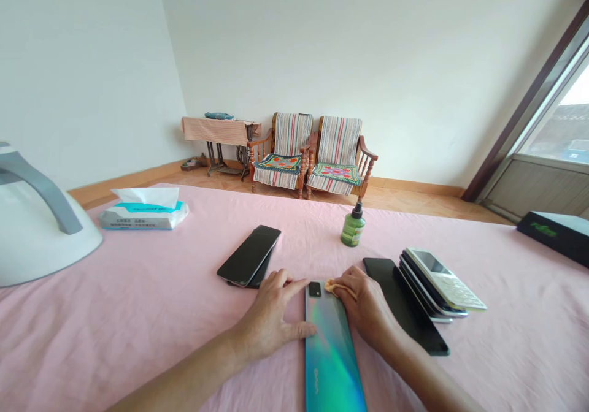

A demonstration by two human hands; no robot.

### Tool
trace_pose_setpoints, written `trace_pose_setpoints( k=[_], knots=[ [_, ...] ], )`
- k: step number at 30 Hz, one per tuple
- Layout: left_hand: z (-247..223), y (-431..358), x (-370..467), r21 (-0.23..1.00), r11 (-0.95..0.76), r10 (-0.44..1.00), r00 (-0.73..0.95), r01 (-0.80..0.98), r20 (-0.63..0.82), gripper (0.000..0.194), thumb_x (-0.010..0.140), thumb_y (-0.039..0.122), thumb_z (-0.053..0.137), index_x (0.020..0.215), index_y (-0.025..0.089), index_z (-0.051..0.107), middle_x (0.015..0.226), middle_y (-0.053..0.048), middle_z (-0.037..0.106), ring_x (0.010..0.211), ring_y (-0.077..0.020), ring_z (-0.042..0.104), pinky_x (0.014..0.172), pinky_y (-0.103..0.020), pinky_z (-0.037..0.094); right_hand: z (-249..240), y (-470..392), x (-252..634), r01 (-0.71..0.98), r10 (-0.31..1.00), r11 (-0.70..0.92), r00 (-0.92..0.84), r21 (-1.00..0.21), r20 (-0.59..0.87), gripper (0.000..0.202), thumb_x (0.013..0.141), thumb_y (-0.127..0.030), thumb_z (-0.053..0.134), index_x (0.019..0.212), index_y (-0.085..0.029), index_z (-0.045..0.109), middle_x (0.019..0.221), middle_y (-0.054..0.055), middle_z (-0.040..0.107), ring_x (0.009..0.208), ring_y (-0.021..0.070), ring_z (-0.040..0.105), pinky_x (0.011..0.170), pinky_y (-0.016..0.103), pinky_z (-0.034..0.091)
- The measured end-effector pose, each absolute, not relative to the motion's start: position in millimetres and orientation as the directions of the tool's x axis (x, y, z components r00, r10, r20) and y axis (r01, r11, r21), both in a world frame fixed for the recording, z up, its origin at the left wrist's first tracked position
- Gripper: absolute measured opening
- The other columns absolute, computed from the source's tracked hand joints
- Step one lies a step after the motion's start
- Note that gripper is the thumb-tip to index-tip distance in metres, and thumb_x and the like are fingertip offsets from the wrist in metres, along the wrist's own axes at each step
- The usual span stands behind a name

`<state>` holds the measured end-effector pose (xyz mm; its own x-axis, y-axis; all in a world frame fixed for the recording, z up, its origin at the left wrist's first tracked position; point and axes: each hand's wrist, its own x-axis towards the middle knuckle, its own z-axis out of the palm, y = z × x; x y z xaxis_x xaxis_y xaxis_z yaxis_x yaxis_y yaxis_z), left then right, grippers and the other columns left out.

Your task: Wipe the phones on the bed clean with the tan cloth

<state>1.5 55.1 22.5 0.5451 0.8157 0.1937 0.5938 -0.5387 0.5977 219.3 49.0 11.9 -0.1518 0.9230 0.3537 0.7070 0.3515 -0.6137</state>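
Note:
A blue-green smartphone [327,344] lies back up on the pink cloth, its dark camera block [315,289] at the far end. My left hand [276,314] holds it at its left side, thumb pressed on the back and index finger at the far left corner. Pinched in my right hand [365,305] is a small yellowish cloth [335,287], touching the phone's far right corner. Right of that hand lies a large black tablet-like device [405,305]. A stack of phones rests against it, topped by a white keypad phone [445,278].
Two dark phones [251,255] overlap at left. Beyond stand a green pump bottle [353,228] and a tissue pack [143,209]. A white kettle-like appliance [41,222] is far left, a black box [552,234] far right. Past the table [138,314] are two chairs [338,142].

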Motion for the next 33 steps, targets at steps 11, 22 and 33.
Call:
trace_pose_setpoints(
  k=[11, 22, 33],
  knots=[
    [21.4, 56.0, 2.4, 0.575, -0.540, 0.822, 0.530, 0.614, 0.206, 0.072, 0.067, 0.062, 0.071, 0.127, 0.026, 0.055, 0.104, -0.007, 0.054, 0.101, -0.0287, 0.050, 0.090, -0.045, 0.041, 14.6, -4.2, 213.1, 0.630, 0.932, 0.356, -0.187, -0.690, 0.310, 0.027, 0.092, -0.018, 0.046, 0.081, -0.022, 0.070, 0.079, 0.002, 0.060, 0.074, 0.0147, 0.060, 0.067, 0.025, 0.045],
    [21.9, 55.4, 1.8, 0.581, -0.546, 0.816, 0.540, 0.604, 0.205, 0.073, 0.066, 0.060, 0.073, 0.128, 0.026, 0.054, 0.102, -0.007, 0.053, 0.099, -0.0278, 0.050, 0.090, -0.043, 0.041, 9.2, 26.5, 212.0, 0.719, 0.926, 0.340, -0.144, -0.606, 0.348, 0.027, 0.092, -0.022, 0.045, 0.081, -0.019, 0.069, 0.078, 0.004, 0.057, 0.072, 0.0173, 0.059, 0.067, 0.029, 0.046],
    [25.8, 54.4, 0.8, 0.580, -0.553, 0.806, 0.561, 0.598, 0.191, 0.073, 0.068, 0.061, 0.070, 0.130, 0.026, 0.053, 0.106, -0.008, 0.053, 0.102, -0.0284, 0.050, 0.092, -0.045, 0.041, 15.0, 13.5, 210.4, 0.793, 0.936, 0.324, -0.188, -0.516, 0.299, 0.031, 0.095, -0.020, 0.038, 0.081, -0.018, 0.065, 0.081, 0.005, 0.052, 0.075, 0.0184, 0.056, 0.072, 0.033, 0.046]
  ],
)
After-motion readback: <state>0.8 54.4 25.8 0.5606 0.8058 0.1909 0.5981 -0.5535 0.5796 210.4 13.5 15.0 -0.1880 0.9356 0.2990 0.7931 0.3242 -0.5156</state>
